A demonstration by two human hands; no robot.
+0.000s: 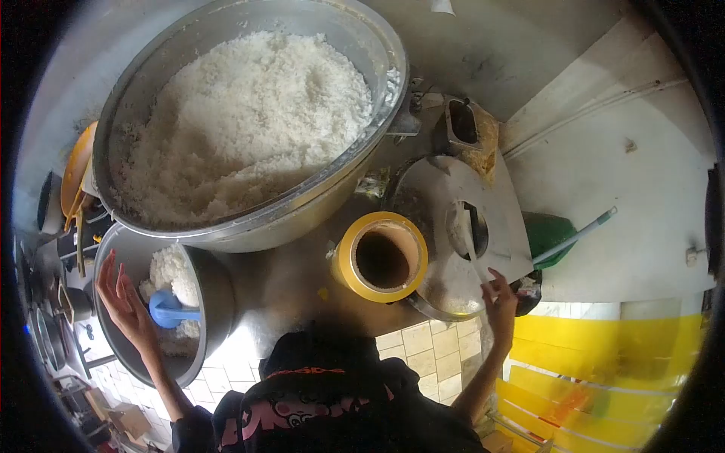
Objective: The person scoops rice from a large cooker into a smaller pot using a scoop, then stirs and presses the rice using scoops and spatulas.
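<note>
My left hand (127, 306) is over the left side of a grey tub (215, 302), fingers stretched out, nothing in it. White rice and a blue scoop (168, 309) lie in that tub beside the hand. Near the right edge of a round metal lid (434, 279), my right hand (498, 302) has its fingers bent around the end of a thin pale utensil (470, 243) that lies across the lid's dark opening. A yellow tape roll (347, 257) stands between the hands. Behind them is a large metal pot (302, 215) heaped with white rice (264, 98).
A square metal container (462, 124) sits at the back right. Past the lid are a green bin (545, 234) and a grey-blue handle (578, 235). Pans, one orange (75, 170), line the far left. Yellow panels (589, 362) stand at the lower right.
</note>
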